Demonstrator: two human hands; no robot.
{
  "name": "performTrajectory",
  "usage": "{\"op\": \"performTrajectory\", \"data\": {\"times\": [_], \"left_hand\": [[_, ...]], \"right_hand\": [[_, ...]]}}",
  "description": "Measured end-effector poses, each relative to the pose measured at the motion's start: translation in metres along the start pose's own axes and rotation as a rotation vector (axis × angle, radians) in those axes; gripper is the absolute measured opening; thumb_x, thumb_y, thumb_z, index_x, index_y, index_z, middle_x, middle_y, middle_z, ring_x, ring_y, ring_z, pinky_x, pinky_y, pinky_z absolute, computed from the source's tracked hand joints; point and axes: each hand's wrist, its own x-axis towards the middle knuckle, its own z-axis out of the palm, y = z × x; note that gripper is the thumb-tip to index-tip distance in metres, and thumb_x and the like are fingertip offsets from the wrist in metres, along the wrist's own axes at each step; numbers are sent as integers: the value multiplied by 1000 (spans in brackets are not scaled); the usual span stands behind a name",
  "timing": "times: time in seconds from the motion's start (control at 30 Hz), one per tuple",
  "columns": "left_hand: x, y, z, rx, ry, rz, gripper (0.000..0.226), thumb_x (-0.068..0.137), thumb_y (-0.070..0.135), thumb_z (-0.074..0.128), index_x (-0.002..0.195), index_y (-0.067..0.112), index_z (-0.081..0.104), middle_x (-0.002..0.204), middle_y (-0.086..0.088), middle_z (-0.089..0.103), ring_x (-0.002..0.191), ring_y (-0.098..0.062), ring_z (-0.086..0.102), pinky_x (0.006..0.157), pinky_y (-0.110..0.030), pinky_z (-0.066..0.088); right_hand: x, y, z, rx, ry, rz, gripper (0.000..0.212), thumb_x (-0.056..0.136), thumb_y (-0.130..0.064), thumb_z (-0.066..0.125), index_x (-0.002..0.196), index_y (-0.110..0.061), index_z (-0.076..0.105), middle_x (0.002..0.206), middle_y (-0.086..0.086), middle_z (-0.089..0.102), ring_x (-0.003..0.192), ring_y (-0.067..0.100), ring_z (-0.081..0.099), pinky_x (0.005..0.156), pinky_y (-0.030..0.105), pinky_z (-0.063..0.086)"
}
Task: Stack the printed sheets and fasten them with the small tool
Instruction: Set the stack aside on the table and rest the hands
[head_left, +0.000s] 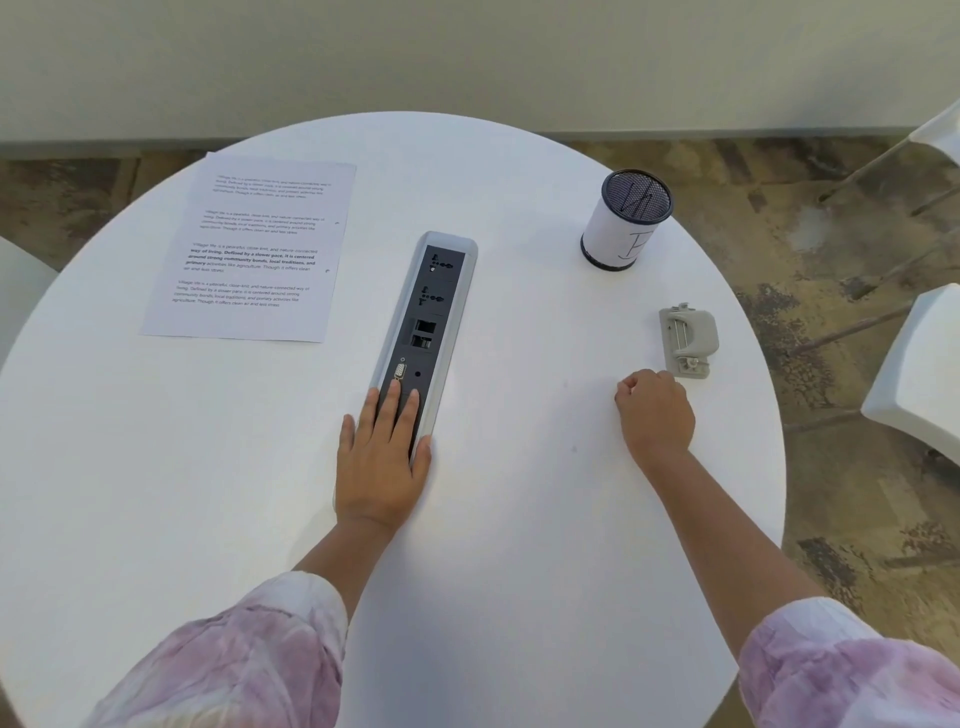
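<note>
Printed sheets lie flat at the far left of the round white table, text side up; I cannot tell how many are in the pile. A small grey fastening tool sits at the right side of the table. My right hand rests on the table just in front of the tool, fingers curled into a loose fist, holding nothing. My left hand lies flat with straight fingers on the near end of the socket strip.
The grey and black socket strip is set into the table's middle. A mesh pen cup wrapped in white paper stands at the back right. White chairs stand to the right of the table, another edge at the far left.
</note>
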Motion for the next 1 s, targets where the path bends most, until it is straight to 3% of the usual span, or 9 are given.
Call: {"op": "performTrajectory", "data": {"times": [0.23,0.47,0.53,0.6,0.67,0.7,0.83,1.0], "left_hand": [[-1,1,-2,10,-4,-5,65,87,47,8,146,24,24,156,0,20,145,-21,11,115,-45,11],[-1,3,-5,57,-24,15,61,89,45,18,144,19,31,153,-5,29,142,-27,24,111,-51,23],[-1,3,-5,47,-15,15,60,89,43,20,142,18,34,152,-6,32,140,-28,27,109,-52,26],[-1,4,-5,39,-13,17,60,89,43,21,142,18,35,151,-6,33,140,-28,28,109,-52,26],[0,4,-5,28,-8,18,60,89,42,22,142,18,36,151,-6,33,140,-28,28,109,-52,26],[0,4,-5,24,-7,20,60,89,42,23,141,17,36,151,-7,34,140,-28,28,109,-53,26],[0,3,-4,33,-4,31,59,89,41,25,141,17,38,149,-7,36,138,-29,31,107,-53,29],[1,5,-7,31,3,32,58,89,40,26,139,16,41,148,-8,38,137,-30,34,106,-53,31]], "right_hand": [[4,-2,-2,7,-87,17,27,93,-18,42,107,-2,59,114,18,54,104,35,53,79,37,42],[-2,-21,-3,-58,-79,-7,28,93,-15,39,107,1,57,113,18,56,102,35,57,80,37,45],[7,-28,-13,80,-69,-14,28,93,-19,41,105,-1,60,108,15,57,97,33,58,79,35,44],[24,-39,-29,307,-75,-44,21,89,-19,45,84,-7,62,86,12,57,80,27,55,69,32,41],[45,-51,-50,435,-100,-110,29,86,-15,46,57,-17,44,62,5,44,65,21,41,53,28,31],[55,-57,-61,443,-117,-142,34,86,-14,46,53,-18,37,59,5,39,61,19,37,49,27,26],[99,-77,-93,553,-115,-119,29,87,-14,45,59,-8,46,61,9,36,54,16,34,51,26,25],[143,-86,-114,1110,-189,308,20,91,-14,52,72,-11,47,60,0,38,48,8,35,39,17,31]]}}
